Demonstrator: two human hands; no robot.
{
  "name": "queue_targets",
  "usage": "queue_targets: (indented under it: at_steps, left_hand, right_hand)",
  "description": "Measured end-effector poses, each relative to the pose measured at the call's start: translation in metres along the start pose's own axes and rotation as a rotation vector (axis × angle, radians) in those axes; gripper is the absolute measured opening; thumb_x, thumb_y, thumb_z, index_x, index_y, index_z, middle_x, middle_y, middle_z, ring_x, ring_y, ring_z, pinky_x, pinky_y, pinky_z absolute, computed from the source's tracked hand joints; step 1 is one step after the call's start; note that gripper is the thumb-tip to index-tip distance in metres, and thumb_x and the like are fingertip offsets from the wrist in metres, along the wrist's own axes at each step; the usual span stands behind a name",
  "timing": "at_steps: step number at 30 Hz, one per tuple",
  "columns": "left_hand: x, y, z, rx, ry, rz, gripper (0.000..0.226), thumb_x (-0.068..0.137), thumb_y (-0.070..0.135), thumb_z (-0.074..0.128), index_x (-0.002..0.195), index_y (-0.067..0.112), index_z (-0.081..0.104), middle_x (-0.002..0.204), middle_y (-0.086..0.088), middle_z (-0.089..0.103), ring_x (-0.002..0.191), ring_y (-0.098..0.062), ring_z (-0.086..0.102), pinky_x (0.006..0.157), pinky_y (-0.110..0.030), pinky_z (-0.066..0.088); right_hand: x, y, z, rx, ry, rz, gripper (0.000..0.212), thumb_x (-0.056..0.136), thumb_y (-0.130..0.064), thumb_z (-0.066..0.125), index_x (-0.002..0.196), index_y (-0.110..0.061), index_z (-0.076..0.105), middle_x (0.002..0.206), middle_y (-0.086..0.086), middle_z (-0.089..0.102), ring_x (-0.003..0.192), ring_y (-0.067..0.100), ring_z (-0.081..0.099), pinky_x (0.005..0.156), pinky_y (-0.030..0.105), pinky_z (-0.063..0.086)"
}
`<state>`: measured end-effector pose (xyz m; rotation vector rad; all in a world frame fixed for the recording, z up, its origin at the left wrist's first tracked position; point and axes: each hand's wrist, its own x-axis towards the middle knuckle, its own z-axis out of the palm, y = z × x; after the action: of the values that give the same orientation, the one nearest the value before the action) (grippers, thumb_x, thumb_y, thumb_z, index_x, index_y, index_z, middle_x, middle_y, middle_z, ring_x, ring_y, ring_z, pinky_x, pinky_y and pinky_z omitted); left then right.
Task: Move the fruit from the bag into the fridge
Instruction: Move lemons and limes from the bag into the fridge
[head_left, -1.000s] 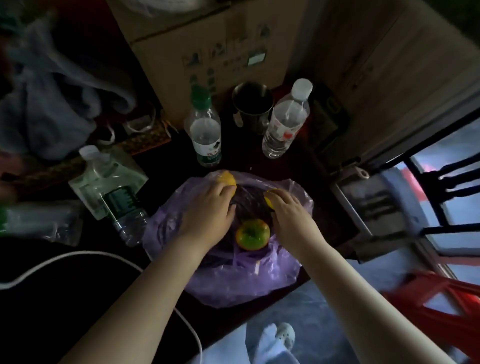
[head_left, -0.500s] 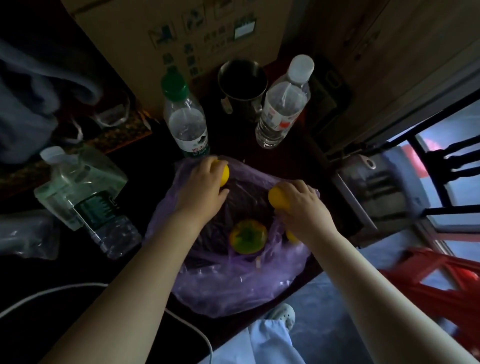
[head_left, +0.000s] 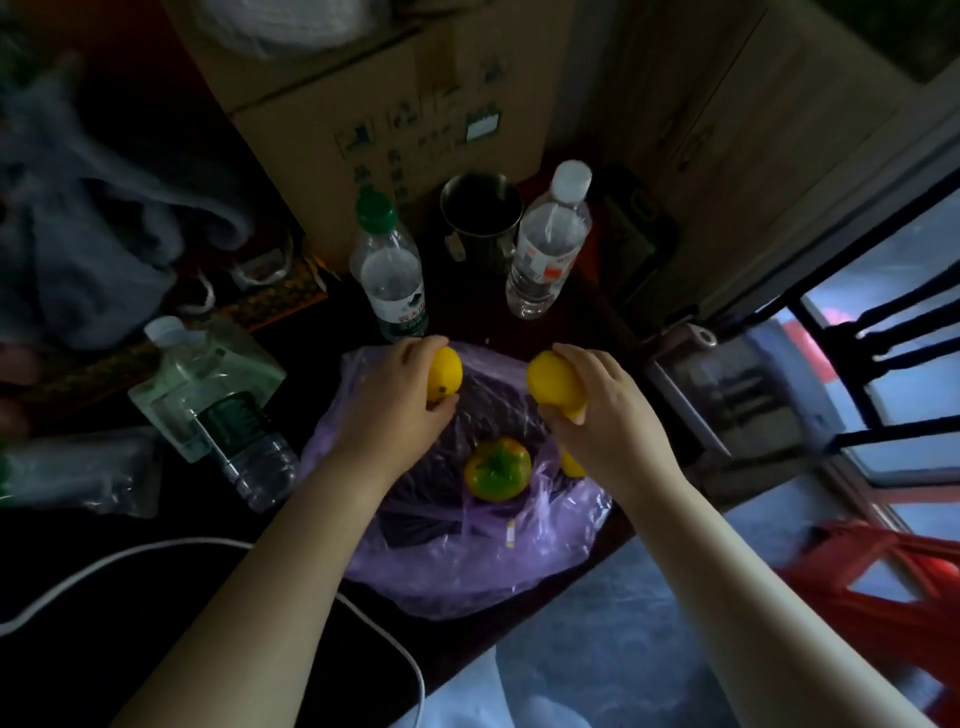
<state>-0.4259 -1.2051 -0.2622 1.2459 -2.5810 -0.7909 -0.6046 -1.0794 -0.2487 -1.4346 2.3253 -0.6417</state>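
Your left hand (head_left: 402, 400) grips one yellow fruit (head_left: 445, 373), your right hand (head_left: 602, 410) another (head_left: 553, 385), both above the purple bag (head_left: 467, 566).

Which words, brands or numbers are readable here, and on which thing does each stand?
No text is legible.
Cardboard box: symbols and white sticker, too blurred.
Green-capped bottle: label too blurred.
White-capped bottle: label too blurred.
Lying bottle: dark label too blurred.

Beyond the bag (head_left: 467, 571) stand a green-capped bottle (head_left: 392, 275), white-capped bottle (head_left: 548, 244), metal cup (head_left: 480, 218) and box (head_left: 389, 93); its near side lies open.
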Motion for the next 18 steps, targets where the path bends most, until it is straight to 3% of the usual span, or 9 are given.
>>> queue_targets:
  at_steps: [4,8,11,14,18]
  left_hand:
    - [-0.044,0.031,-0.041,-0.043,0.139,0.030,0.057,0.086,0.029,0.066,0.136,0.018,0.041,0.138,-0.004,0.042,0.114,-0.025,0.051,0.079,-0.028,0.043]
    - [-0.095,0.068,-0.072,-0.043,0.275,0.101,0.054,0.085,0.029,0.065,0.133,0.019,0.044,0.135,-0.002,0.043,0.110,-0.024,0.054,0.076,-0.026,0.040]
    - [-0.140,0.099,-0.081,-0.046,0.347,0.182,0.055,0.084,0.026,0.066,0.134,0.018,0.044,0.135,-0.002,0.044,0.111,-0.022,0.053,0.078,-0.024,0.040]
    - [-0.186,0.130,-0.080,-0.040,0.371,0.271,0.056,0.083,0.025,0.067,0.134,0.017,0.045,0.135,-0.002,0.045,0.114,-0.020,0.052,0.082,-0.023,0.040]
    - [-0.238,0.168,-0.075,-0.040,0.340,0.406,0.058,0.082,0.023,0.068,0.134,0.015,0.046,0.135,-0.001,0.047,0.119,-0.018,0.049,0.090,-0.021,0.037]
  right_hand:
    - [-0.036,-0.022,-0.035,0.049,0.106,-0.080,0.060,0.081,-0.032,0.068,0.135,-0.027,0.044,0.133,-0.006,0.049,0.119,0.019,0.050,0.091,0.037,0.048]
    - [-0.096,-0.034,-0.074,0.080,0.247,-0.122,0.060,0.081,-0.027,0.068,0.136,-0.026,0.045,0.133,-0.007,0.049,0.119,0.018,0.049,0.094,0.029,0.044]
    - [-0.154,-0.038,-0.096,0.099,0.344,-0.139,0.061,0.080,-0.024,0.070,0.135,-0.024,0.045,0.131,-0.006,0.050,0.116,0.019,0.051,0.093,0.034,0.046]
    - [-0.216,-0.038,-0.108,0.106,0.409,-0.129,0.061,0.080,-0.023,0.070,0.135,-0.024,0.045,0.131,-0.005,0.049,0.116,0.019,0.050,0.090,0.039,0.049]
    - [-0.286,-0.043,-0.123,0.077,0.513,-0.083,0.060,0.080,-0.019,0.070,0.134,-0.021,0.047,0.130,-0.001,0.051,0.116,0.020,0.049,0.093,0.036,0.047]
